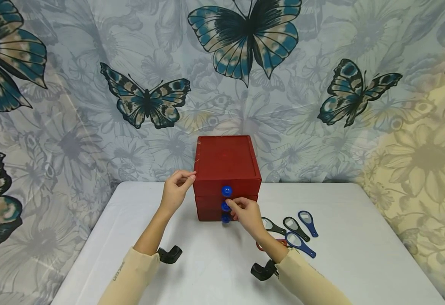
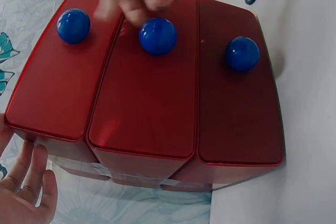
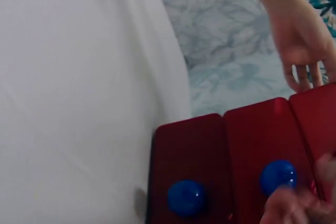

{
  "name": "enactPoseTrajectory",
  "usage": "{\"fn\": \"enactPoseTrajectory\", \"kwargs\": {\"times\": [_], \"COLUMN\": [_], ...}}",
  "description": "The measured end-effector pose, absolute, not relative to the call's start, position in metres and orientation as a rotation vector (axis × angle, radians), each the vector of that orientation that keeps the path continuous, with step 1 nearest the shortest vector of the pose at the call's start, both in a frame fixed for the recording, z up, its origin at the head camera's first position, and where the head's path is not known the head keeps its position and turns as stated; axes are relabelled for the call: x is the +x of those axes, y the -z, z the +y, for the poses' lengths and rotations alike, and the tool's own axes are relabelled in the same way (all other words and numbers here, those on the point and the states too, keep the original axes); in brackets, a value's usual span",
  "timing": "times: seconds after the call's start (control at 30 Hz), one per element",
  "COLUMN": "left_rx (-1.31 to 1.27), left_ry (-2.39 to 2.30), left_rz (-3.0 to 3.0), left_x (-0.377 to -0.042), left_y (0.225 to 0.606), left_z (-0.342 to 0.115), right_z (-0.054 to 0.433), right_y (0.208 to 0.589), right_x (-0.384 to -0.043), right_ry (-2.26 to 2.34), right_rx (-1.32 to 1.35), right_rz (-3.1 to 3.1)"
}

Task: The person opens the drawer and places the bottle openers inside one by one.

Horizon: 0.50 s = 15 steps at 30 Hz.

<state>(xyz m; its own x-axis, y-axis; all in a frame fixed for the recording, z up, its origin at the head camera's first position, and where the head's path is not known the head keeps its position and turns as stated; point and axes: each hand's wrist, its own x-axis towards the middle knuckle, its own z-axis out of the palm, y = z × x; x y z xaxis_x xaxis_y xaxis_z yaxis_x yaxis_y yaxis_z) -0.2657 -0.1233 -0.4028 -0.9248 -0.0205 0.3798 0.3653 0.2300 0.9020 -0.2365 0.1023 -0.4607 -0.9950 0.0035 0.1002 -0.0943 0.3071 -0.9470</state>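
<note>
The red, box-shaped three-drawer cabinet, apparently of rigid plastic, stands toward the far side of the white-covered table, its drawer fronts flush. A glossy blue, ball-shaped knob projects from the middle drawer front, between a matching upper knob and a matching lower knob.

Left hand: fingers extended, tips touching the cabinet's left upper edge near the front, not wrapped around it. Right hand: thumb and fingers bent at the middle knob; motion blur in the wrist views leaves it uncertain whether they clamp it or merely touch it.

Handling: expect a stiff, fairly light, hollow body, liable to slide or tip forward if pulled unbraced. The smooth knob is probably slippery; grip it behind its widest part, thumb opposing fingers, and pull straight out from the front. Brace the body at the upper side edge, fingertips clear of the drawer seams. Avoid sideways force, which may jam the drawer or work the knob loose
</note>
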Motion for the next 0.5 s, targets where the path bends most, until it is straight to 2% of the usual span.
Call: {"fn": "enactPoseTrajectory", "kwargs": {"times": [0.13,0.3,0.5], "left_rx": [-0.342,-0.367,-0.419], "left_ry": [1.743,1.734,1.673], "left_rz": [-2.178,-2.188,-2.248], "left_x": [-0.271,-0.271,-0.259], "left_y": [0.411,0.412,0.399], "left_z": [-0.125,-0.126,-0.125], "right_z": [0.103,0.101,0.098], "right_y": [0.469,0.476,0.477], "right_x": [-0.238,-0.241,-0.241], "right_ry": [-1.745,-1.936,-2.072], "right_rx": [0.071,0.08,0.036], "right_rz": [-2.568,-2.611,-2.55]}}
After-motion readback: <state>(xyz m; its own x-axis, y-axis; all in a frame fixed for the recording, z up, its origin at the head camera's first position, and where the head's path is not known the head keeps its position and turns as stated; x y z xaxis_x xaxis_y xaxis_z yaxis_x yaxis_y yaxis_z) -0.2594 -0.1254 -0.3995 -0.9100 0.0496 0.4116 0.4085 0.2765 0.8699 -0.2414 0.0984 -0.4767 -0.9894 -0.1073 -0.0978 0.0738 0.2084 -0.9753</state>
